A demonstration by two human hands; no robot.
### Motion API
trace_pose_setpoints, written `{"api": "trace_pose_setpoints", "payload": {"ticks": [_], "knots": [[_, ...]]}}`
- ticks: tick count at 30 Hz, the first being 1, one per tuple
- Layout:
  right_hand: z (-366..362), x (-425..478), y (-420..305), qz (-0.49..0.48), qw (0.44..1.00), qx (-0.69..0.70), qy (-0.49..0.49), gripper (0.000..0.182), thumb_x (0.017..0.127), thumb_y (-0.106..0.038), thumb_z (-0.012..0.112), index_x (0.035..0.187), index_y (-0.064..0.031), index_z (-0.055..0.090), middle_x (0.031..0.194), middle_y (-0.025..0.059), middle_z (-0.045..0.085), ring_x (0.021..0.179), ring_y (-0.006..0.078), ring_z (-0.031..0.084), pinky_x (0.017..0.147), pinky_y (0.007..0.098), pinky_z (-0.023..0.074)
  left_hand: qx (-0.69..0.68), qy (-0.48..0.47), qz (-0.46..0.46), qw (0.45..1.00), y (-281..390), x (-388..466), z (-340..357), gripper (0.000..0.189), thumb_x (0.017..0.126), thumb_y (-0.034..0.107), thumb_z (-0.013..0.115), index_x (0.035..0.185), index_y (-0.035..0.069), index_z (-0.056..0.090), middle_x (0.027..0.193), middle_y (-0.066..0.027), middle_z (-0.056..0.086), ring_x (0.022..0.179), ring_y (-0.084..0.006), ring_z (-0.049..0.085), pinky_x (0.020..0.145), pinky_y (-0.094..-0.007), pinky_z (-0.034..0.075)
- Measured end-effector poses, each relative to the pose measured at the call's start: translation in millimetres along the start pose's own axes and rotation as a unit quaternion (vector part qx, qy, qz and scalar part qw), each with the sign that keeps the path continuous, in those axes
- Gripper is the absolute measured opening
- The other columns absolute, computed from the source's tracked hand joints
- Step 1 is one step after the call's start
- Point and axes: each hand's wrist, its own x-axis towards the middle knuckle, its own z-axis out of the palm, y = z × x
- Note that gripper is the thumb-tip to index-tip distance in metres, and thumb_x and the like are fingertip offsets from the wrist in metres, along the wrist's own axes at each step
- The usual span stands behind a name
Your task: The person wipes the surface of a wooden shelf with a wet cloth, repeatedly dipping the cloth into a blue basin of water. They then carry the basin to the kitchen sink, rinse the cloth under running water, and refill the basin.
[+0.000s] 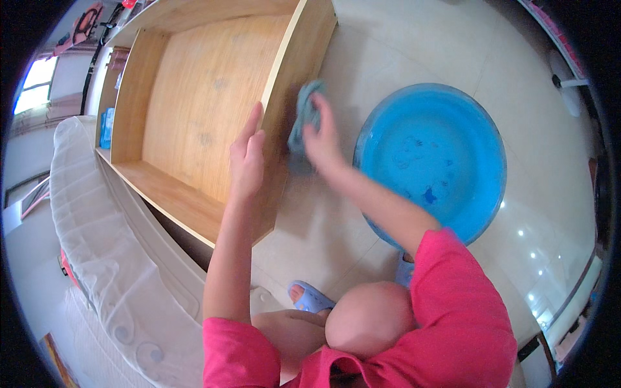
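A wooden drawer (208,106) stands tilted before me, its inside facing me and holding nothing. My left hand (247,160) grips the drawer's right side panel at its edge, thumb and forefinger showing. In my right hand (324,138) is a bunched grey-green cloth (306,114), close to the outer face of that panel. Blur hides whether the cloth touches the wood. To the right of my right hand, a round blue plastic basin (432,169) with water in it sits on the floor.
Pale glossy tiles (524,160) cover the floor around the basin. Along the left runs a bed edge with a whitish cover (106,233). My feet wear blue slippers (313,297), close below the drawer and basin. A blue package (107,127) stands beyond the drawer's left side.
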Motion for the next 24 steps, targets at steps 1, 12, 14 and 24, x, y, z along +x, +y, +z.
{"api": "trace_pose_setpoints", "payload": {"ticks": [1, 12, 14, 24], "knots": [[-2, 29, 3, -0.015, 0.999, 0.022, 0.034, 0.051, 0.072, 0.004, 0.046, 0.121, -0.0053, 0.037, 0.120, 0.0175, 0.042, 0.114, 0.0307, 0.039, 0.097, 0.0365, 0.0289, 0.047, -0.003, 0.020, 0.999, 4, -1, -2, 0.046, 0.079, 0.008, 0.035, 0.123, -0.005, 0.038, 0.126, -0.0175, 0.040, 0.121, -0.0220, 0.033, 0.100, -0.0288, 0.022], [-15, 188, 26, -0.046, 0.997, 0.021, -0.065, 0.053, 0.080, -0.005, 0.046, 0.130, -0.0109, 0.031, 0.127, 0.0170, 0.037, 0.115, 0.0273, 0.038, 0.095, 0.0321, 0.0305, 0.162, -0.014, 0.064, 0.985, 7, 2, 1, 0.048, 0.077, 0.010, 0.037, 0.123, -0.005, 0.038, 0.126, -0.0178, 0.041, 0.122, -0.0229, 0.032, 0.101, -0.0291, 0.021], [-12, 188, 31, -0.057, 0.997, -0.024, -0.043, 0.053, 0.080, -0.004, 0.045, 0.131, -0.0110, 0.030, 0.126, 0.0170, 0.038, 0.115, 0.0280, 0.038, 0.095, 0.0325, 0.0302, 0.149, -0.015, 0.066, 0.987, 6, 4, 1, 0.049, 0.077, 0.009, 0.037, 0.123, -0.005, 0.038, 0.126, -0.0174, 0.040, 0.122, -0.0224, 0.032, 0.101, -0.0287, 0.021], [14, 144, 34, -0.043, 0.996, -0.082, -0.002, 0.060, 0.076, -0.005, 0.046, 0.131, -0.0220, 0.027, 0.126, 0.0260, 0.028, 0.113, 0.0433, 0.032, 0.096, 0.0451, 0.0282, 0.095, -0.008, 0.030, 0.995, -2, 5, -5, 0.049, 0.077, 0.008, 0.037, 0.124, -0.006, 0.036, 0.129, -0.0169, 0.037, 0.123, -0.0211, 0.030, 0.101, -0.0280, 0.019]]}}
